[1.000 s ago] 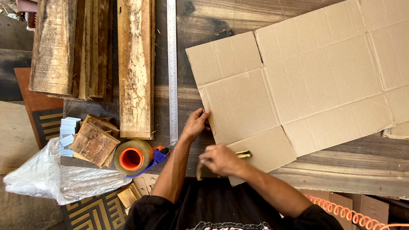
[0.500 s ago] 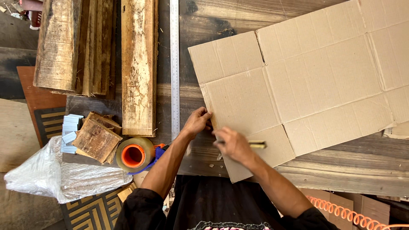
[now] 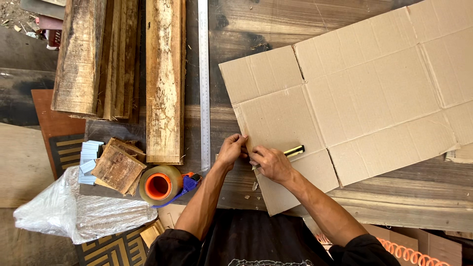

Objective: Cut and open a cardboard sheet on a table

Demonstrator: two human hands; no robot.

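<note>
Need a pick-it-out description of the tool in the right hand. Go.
Start at the big flattened cardboard box spread across the dark wooden workbench. Go to its near left edge, where both hands meet: the left hand pinches the cardboard edge, and the right hand grips a utility knife. It is slim with a yellow and black handle, unlike the long steel ruler lying left of the cardboard.

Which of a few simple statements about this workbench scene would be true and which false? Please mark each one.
1. The right hand holds a yellow and black utility knife. True.
2. The left hand rests on the tape roll. False: it pinches the edge of the flattened cardboard.
3. A metal ruler lies beside the wooden planks. True.
4. The cardboard is folded into a closed box. False: it lies flat and open.
</note>
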